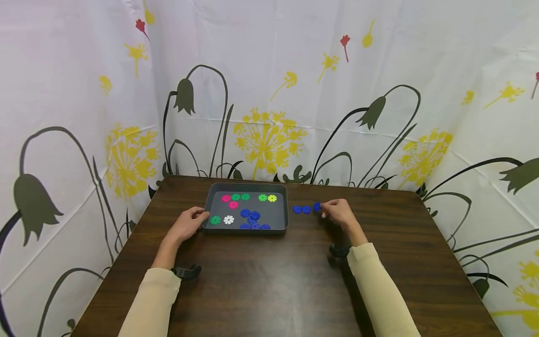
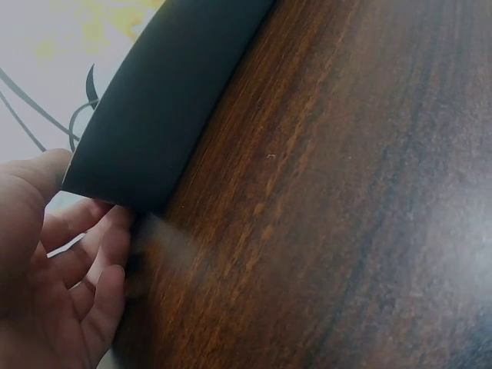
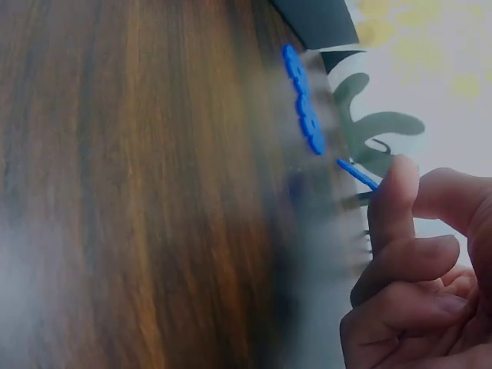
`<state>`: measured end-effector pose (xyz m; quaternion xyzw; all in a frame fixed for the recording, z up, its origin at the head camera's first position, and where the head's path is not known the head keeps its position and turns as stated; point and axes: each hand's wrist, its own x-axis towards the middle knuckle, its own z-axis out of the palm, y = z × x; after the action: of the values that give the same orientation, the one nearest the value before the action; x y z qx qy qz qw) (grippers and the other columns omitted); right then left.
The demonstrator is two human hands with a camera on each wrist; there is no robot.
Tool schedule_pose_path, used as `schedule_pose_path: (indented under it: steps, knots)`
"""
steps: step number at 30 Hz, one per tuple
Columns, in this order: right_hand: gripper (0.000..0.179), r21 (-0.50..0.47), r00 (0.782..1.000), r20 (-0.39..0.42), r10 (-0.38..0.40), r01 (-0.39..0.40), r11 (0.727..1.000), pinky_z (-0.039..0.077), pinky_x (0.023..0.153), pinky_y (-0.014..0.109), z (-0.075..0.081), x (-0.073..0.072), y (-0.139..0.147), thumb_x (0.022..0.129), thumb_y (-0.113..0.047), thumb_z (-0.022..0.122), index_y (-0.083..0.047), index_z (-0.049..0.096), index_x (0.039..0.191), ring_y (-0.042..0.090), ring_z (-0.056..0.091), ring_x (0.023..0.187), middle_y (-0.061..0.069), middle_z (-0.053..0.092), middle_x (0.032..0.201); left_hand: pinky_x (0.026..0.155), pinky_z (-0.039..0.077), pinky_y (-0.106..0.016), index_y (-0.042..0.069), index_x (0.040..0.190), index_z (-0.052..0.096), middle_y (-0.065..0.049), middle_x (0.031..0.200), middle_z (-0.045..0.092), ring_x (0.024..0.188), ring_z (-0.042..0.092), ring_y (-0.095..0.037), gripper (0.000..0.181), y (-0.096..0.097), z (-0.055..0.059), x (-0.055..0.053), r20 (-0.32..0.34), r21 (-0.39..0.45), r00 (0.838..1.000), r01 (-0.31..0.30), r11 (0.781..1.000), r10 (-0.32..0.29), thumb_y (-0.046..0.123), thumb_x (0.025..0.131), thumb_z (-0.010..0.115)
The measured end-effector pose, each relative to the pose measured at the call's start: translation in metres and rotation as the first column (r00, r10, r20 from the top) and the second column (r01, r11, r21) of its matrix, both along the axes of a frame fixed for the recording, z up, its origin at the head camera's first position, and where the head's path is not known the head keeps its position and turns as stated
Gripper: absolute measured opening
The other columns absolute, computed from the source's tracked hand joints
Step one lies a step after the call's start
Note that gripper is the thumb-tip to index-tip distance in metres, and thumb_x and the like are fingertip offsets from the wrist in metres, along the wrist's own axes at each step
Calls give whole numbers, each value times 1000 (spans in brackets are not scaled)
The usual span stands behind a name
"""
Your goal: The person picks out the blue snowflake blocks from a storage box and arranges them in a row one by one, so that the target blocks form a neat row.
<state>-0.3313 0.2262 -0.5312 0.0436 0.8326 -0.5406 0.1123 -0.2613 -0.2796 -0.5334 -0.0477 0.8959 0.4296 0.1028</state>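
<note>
My right hand point(image 1: 338, 211) pinches a blue notched disc point(image 1: 317, 206) between thumb and fingertips. In the right wrist view this disc point(image 3: 357, 174) appears edge-on and tilted. Just left of it, two blue discs point(image 1: 302, 209) lie side by side on the table. My left hand point(image 1: 189, 224) grips the near left corner of a dark grey tray point(image 1: 246, 230), thumb at the rim and fingers curled at the outer wall, as the left wrist view shows. Inside the tray are several blue discs point(image 1: 254, 216), pink discs point(image 1: 226, 198), green discs point(image 1: 215, 220), a yellow disc point(image 1: 272, 198) and a white disc point(image 1: 229, 220).
The brown wooden table point(image 1: 269, 281) runs under both forearms. Behind its far edge hangs a white curtain point(image 1: 252, 56) printed with flowers. A dark band point(image 1: 187, 272) is worn on the left wrist and another band point(image 1: 338, 251) on the right.
</note>
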Motion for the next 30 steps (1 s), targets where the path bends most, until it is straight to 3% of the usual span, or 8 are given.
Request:
schedule_pose_path:
  steps: [7, 30]
  knots:
    - [33, -91, 995, 103, -5, 14, 996, 32, 50, 22, -13, -2, 1, 108, -21, 63, 8, 73, 119, 5, 40, 49, -6, 65, 64, 99, 51, -48, -3, 155, 48, -28, 140, 58, 115, 61, -36, 64, -1, 0, 1, 5, -2, 1000, -2, 1000, 2, 45, 114, 50]
    - [29, -77, 993, 101, -57, 65, 995, 39, 47, 21, -11, -2, -4, 107, -19, 66, 6, 71, 120, 5, 48, 48, -3, 64, 65, 101, 51, -51, -3, 154, 48, -28, 140, 57, 116, 60, -37, 64, 0, 2, -1, 2, -4, 1000, 4, 1000, -4, 46, 114, 50]
